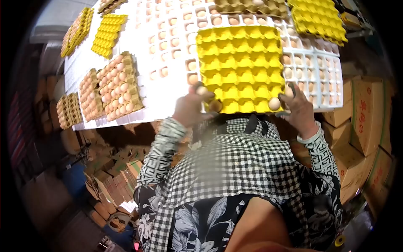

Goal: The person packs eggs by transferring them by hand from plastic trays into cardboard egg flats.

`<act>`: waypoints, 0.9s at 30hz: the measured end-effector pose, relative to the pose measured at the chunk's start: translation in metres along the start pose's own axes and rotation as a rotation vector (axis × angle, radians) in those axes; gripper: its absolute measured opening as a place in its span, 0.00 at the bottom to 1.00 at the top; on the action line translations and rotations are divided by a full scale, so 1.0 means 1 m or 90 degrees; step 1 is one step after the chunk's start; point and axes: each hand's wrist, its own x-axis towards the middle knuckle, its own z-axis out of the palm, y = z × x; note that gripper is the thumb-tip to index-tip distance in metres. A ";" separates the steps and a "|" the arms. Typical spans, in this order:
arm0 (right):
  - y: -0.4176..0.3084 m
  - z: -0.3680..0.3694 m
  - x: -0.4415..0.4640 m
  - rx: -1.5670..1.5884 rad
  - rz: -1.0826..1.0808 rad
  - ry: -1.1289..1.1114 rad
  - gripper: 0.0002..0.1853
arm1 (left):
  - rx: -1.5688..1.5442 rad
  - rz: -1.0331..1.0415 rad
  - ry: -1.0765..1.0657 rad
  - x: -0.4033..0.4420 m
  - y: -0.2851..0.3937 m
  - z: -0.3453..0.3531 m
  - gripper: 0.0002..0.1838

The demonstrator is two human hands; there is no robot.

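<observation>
Your left hand point(191, 107) is at the near left corner of the bright yellow, square moulded egg tray point(241, 59), its fingers curled around a pale tan egg point(202, 90), with a darker brown egg point(215, 105) just beside them. Your right hand point(297, 108) mirrors it at the near right corner, fingers bent around a pinkish egg point(289, 92); a round cream egg point(275, 103) sits by their tips, over the corner cup, and you cannot tell whether it is gripped or resting.

The tray lies flat, its near edge close to the front edge of the white desk point(161, 98), right before your black-and-white checked apron point(239, 161). Its right edge borders a white plastic grid tray point(312, 80) filled with eggs, which leaves little room there. Past its far edge lies a brown pulp tray point(252, 7), with another yellow tray point(317, 19) at the far right. To your left, a glaring white stretch of desk separates your hand from the brown trays of eggs point(119, 86).
</observation>
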 end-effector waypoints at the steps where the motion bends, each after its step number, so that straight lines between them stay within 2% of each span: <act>1: -0.011 0.006 0.004 -0.076 -0.007 0.001 0.26 | 0.153 -0.060 -0.027 0.003 0.024 0.009 0.21; 2: -0.011 0.012 0.007 -0.112 -0.014 0.003 0.25 | 0.261 -0.110 -0.007 0.007 0.022 0.040 0.15; 4: -0.021 0.003 0.016 -0.085 -0.037 0.000 0.22 | 0.269 -0.018 0.027 0.007 0.018 0.036 0.10; 5: -0.020 0.000 0.017 -0.070 -0.022 -0.021 0.21 | 0.224 -0.003 -0.023 0.009 0.015 0.025 0.12; 7: 0.001 0.005 0.012 0.069 -0.007 0.034 0.22 | 0.204 0.046 0.027 -0.001 -0.010 0.026 0.16; 9: 0.027 -0.001 0.013 0.258 -0.005 0.016 0.26 | -0.004 0.060 0.100 -0.012 -0.024 0.002 0.22; 10: 0.016 -0.009 0.022 0.422 0.121 0.061 0.29 | -0.119 -0.022 0.061 -0.014 -0.036 -0.010 0.22; 11: 0.005 -0.015 0.024 0.628 0.224 0.105 0.31 | -0.181 -0.037 0.150 -0.018 -0.049 -0.029 0.21; 13: -0.053 -0.027 0.083 0.581 0.197 0.143 0.31 | -0.293 -0.064 0.338 -0.003 -0.100 -0.055 0.18; 14: -0.082 -0.027 0.117 0.625 0.214 0.105 0.31 | -0.313 -0.053 0.437 0.010 -0.142 -0.073 0.19; 15: -0.088 -0.003 0.153 0.552 0.068 0.111 0.32 | -0.334 -0.041 0.537 0.026 -0.189 -0.096 0.19; 16: -0.120 0.010 0.194 0.530 0.026 0.083 0.29 | -0.313 -0.118 0.531 0.036 -0.216 -0.132 0.23; 17: -0.154 0.029 0.234 0.664 0.024 0.072 0.26 | -0.291 -0.194 0.521 0.047 -0.243 -0.168 0.28; 18: -0.180 0.047 0.274 0.604 -0.012 0.058 0.24 | -0.197 -0.257 0.493 0.061 -0.280 -0.192 0.28; 19: -0.207 0.082 0.311 0.740 0.045 0.097 0.26 | -0.102 -0.318 0.463 0.076 -0.316 -0.209 0.29; 21: -0.240 0.133 0.385 0.599 -0.009 0.161 0.29 | -0.101 -0.434 0.293 0.102 -0.365 -0.234 0.31; 22: -0.257 0.149 0.417 0.547 0.026 0.152 0.30 | 0.023 -0.420 0.256 0.109 -0.378 -0.237 0.33; 24: -0.288 0.167 0.463 0.466 0.084 0.138 0.30 | 0.054 -0.411 0.173 0.119 -0.425 -0.227 0.36; 25: -0.300 0.173 0.475 0.438 0.112 0.127 0.30 | 0.058 -0.393 0.130 0.116 -0.420 -0.230 0.37; 26: -0.308 0.181 0.484 0.397 0.100 0.118 0.29 | 0.166 -0.389 0.104 0.115 -0.415 -0.229 0.39; 27: -0.314 0.190 0.491 0.355 0.088 0.109 0.29 | 0.123 -0.364 0.096 0.111 -0.416 -0.232 0.40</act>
